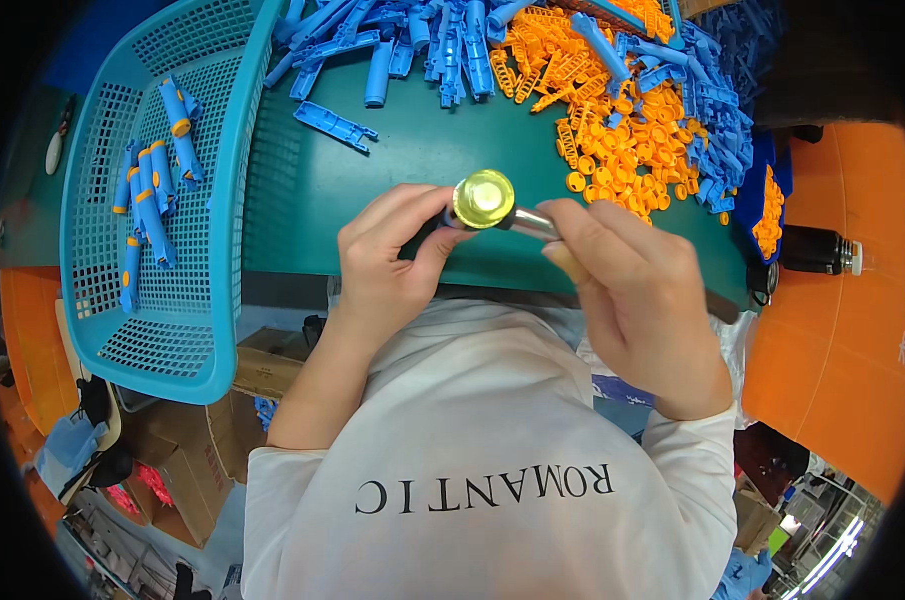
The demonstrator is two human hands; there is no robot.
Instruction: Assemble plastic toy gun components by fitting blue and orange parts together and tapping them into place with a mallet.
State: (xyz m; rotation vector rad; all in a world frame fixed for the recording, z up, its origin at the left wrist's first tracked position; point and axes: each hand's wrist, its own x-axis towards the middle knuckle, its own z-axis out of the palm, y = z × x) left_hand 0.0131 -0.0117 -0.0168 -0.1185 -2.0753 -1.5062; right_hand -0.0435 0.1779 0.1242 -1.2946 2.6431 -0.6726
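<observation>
1. Far left, 9 o'clock: turquoise lattice basket (223,200) resting partly on the green tabletop (413,180) and overhanging its near edge. Inside it, a handful of assembled blue tubes with orange bands (153,200), lying loose.
2. Top centre, 12 o'clock: heap of loose blue plastic parts (423,45); one blue strip (335,125) lies apart, nearer the worker.
3. Centre: left hand (388,265), fingers curled, thumb and forefinger pinched on the dark end of a small object just under a shiny brass-coloured round cap (484,198). Closed on it, not loosely.
4. The capped object sits at frame centre, held up off the table between both hands, near the table's near edge. A short silver metal shaft (531,220) runs from the cap toward 4 o'clock.
5. Right hand (638,300): fingers folded around the shaft end; a pale handle-like piece (571,262) shows beneath the thumb. Grip is closed; what exactly lies inside the palm cannot be made out.
6. Handling judgement: metal, rigid, small, likely heavier than the plastic parts; polished surface probably slick. Best held on the dark collar and the handle, not the smooth cap.
7. 1–2 o'clock: pile of orange caps and ribbed pieces (623,130), mixed with blue parts.
8. Far right, 3 o'clock: dark bottle (818,250) lying on an orange surface.
</observation>
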